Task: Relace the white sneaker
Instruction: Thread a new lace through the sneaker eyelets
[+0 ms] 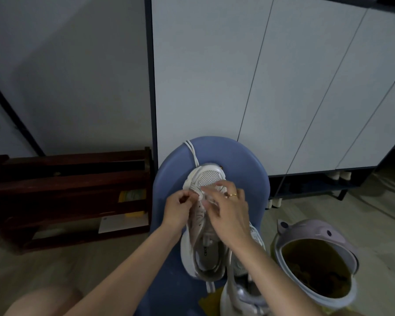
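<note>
A white sneaker (209, 179) lies on a blue stool (242, 160), toe pointing away from me. Its white lace (192, 153) trails from the toe over the stool's far edge. My left hand (177, 209) pinches the lace at the left eyelets near the toe. My right hand (228, 213), wearing a ring, has curled fingers over the lacing area and holds the lace there. The tongue and lower eyelets are mostly hidden by my hands.
A second white sneaker (242, 295) stands at the stool's near right edge. A lilac animal-shaped bin (317, 261) sits on the floor to the right. A dark wooden rack (69, 197) is at the left, white cabinet doors (260, 76) behind.
</note>
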